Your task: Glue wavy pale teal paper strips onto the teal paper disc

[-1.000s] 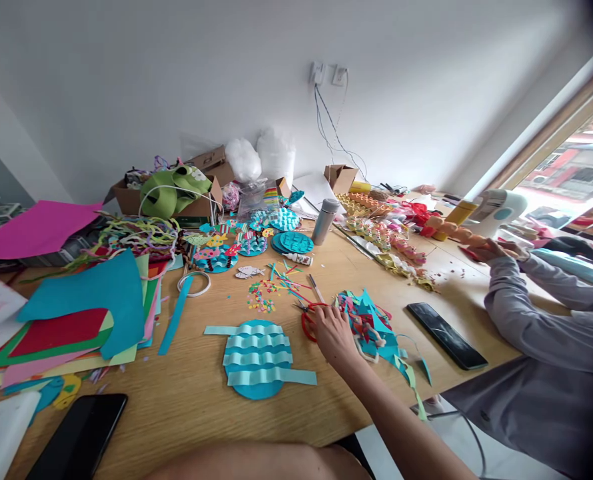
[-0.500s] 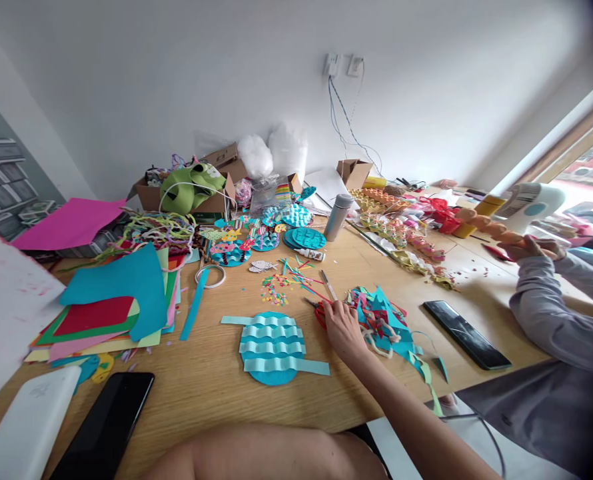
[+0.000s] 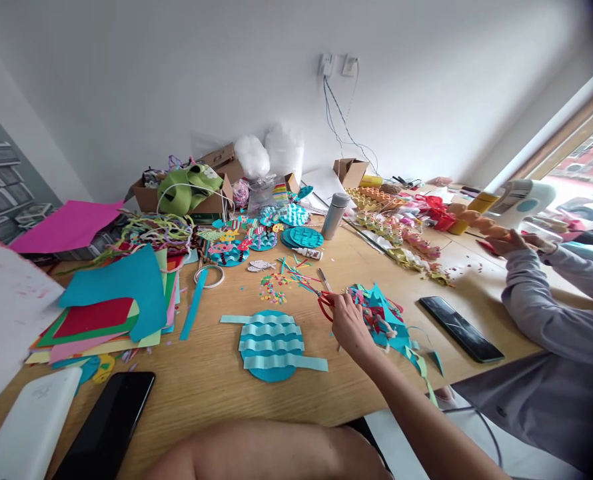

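My right hand is closed on the red-handled scissors, whose blades point away toward the upper left. Just beyond the fingers lies a thin pen-like stick. To the right of the hand is a heap of paper scraps, mostly blue and red. A blue paper disc with wavy light-blue strips across it lies flat to the left of the hand; two strip ends stick out past its edge. At the bottom edge, bare skin of a limb shows, but my left hand is out of sight.
Colored paper sheets, a tape roll and a blue strip lie left. Confetti and a grey flask stand farther back. A phone lies right, near another person's sleeves; another phone lies front left.
My right hand has taken the scissors up off the table and shifted slightly right. The view has turned a little. The paper disc stays in place.
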Demonstrator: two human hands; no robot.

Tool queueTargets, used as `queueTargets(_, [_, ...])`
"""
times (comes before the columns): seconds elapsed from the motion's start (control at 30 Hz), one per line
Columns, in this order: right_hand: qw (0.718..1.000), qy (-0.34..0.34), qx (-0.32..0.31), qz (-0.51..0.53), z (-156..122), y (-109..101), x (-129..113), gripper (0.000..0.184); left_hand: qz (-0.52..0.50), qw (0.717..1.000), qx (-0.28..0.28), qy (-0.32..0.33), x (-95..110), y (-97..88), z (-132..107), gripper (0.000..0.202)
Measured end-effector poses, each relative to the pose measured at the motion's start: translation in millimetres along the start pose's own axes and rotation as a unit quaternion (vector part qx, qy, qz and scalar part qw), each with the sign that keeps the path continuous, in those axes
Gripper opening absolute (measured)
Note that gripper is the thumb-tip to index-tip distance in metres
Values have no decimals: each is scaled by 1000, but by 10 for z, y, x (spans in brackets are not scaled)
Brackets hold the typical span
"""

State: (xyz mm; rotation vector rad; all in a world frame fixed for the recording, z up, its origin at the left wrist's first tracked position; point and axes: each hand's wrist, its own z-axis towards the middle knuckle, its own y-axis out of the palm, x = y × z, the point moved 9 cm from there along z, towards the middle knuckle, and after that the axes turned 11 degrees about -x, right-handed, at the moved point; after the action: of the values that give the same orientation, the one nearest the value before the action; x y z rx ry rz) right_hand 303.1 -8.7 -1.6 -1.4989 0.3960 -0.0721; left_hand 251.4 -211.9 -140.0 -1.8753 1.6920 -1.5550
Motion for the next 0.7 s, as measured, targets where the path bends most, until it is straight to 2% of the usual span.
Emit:
queueTargets(0.07, [994,5,4,110,25,9,77,33,-7,1000,-6,5,61,-57,-96,31])
queueTargets(0.17, [960,5,-14,278,76,92,157,18,-12,1000,-13,12,154,-155,-177,36])
queueTargets(0.27, [931,-3,-36,364,104,128,151,19,-27,999,-37,0,232,-266,-256,33])
queueTargets(0.3, [929,-8,-40,367,104,117,131,23,-39,998,-29,26,315,-345,-327,32])
queueTargets(0.37, [930,-26,-49,362,96,89,58,27,-45,997,-38,57,460,-469,-577,31])
queueTargets(0.4, [929,-40,-56,365,88,81,7,27,-52,997,-25,52,489,-556,-769,31])
queueTargets(0.47, [915,-74,-74,390,66,90,-114,24,-121,989,1,85,570,-713,-1277,31])
queueTargets(0.53, [897,-105,-96,419,43,126,-235,20,-226,962,120,95,463,-957,-1915,36])
queueTargets(0.57, [890,-115,-107,428,33,150,-286,19,-275,932,228,58,262,-1091,-2285,37])
queueTargets(0.6, [886,-122,-116,433,25,171,-329,18,-306,881,361,-4,-8,-1190,-2710,37])
queueTargets(0.63, [884,-129,-121,432,18,185,-366,17,-305,810,494,-80,-274,-1215,-3170,35])
queueTargets(0.67, [886,-136,-124,426,13,192,-397,18,-280,734,595,-169,-492,-1153,-3589,34])
queueTargets(0.7, [889,-144,-124,416,8,196,-424,18,-233,668,657,-259,-639,-1052,-3916,33])
